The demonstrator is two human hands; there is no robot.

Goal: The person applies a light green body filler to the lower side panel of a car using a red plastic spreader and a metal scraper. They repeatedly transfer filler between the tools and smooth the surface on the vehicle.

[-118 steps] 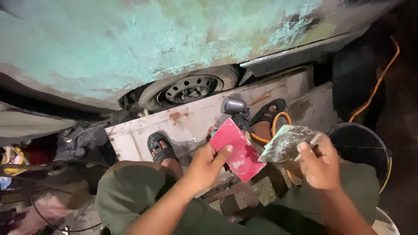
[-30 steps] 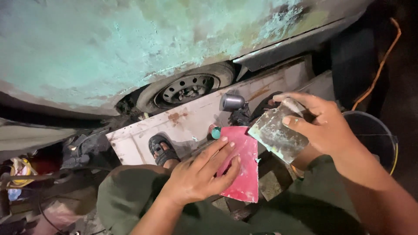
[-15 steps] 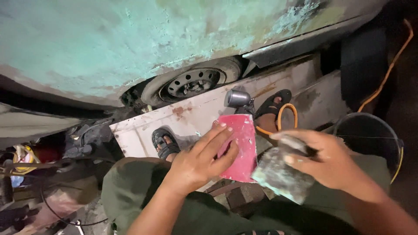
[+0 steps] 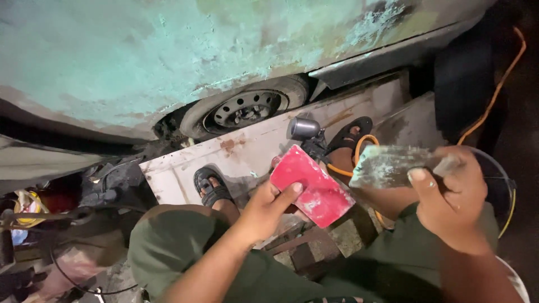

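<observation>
Green-patinated car bodywork (image 4: 168, 56) is filling the upper frame, with a wheel (image 4: 247, 109) showing beneath it. At centre, your left hand (image 4: 264, 210) is pinching a red block (image 4: 311, 185), fingers closed around its lower edge. At right, your right hand (image 4: 449, 202) is gripping a grey worn sheet (image 4: 387, 165), fingers curled tight.

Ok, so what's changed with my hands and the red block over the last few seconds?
The right hand lifted the grey sheet back up to the right, away from the red block, after lying beside it half a second ago. The left hand keeps hold of the block, now tilted. The car wheel and white panel stayed put.
</observation>
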